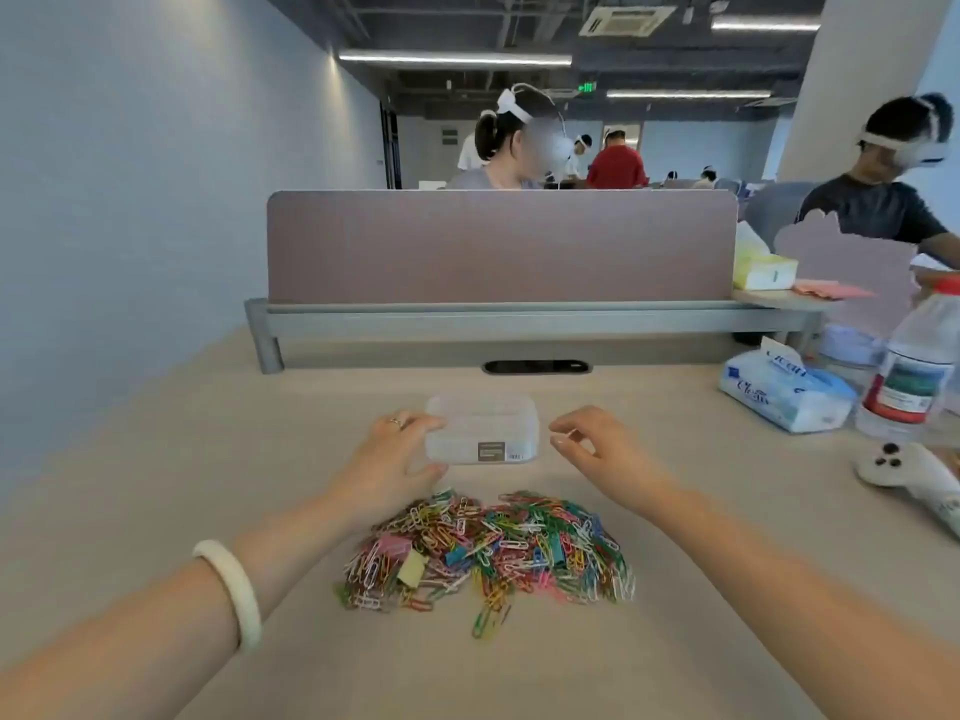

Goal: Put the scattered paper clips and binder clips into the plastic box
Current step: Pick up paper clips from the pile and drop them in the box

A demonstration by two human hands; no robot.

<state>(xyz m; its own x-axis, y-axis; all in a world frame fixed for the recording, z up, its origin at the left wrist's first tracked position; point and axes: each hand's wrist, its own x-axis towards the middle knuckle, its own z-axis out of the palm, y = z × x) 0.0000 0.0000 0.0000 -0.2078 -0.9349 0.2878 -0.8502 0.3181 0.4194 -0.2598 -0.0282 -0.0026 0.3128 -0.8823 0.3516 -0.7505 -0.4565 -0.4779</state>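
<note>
Multicoloured paper and binder clips [488,548] are lying heaped on the beige tabletop [156,459], just before the clear plastic box [483,428]. We're gripping its left side with our left hand [395,459]. Our right hand [587,444] is hovering beside it, half-curled, and we can't tell if it's pinching anything. We're prepping; box probably needs opening next.

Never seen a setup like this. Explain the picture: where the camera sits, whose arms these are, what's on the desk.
There is no machine here. One camera worn on a person's head looks down at their own bare arms. The left hand holds the left end of a translucent plastic box on the desk. The right hand hovers just right of it, fingers curled; whether it pinches a clip is unclear. Nearer lies a pile of coloured paper clips with a few binder clips. A tissue pack and water bottle are at right.
</note>
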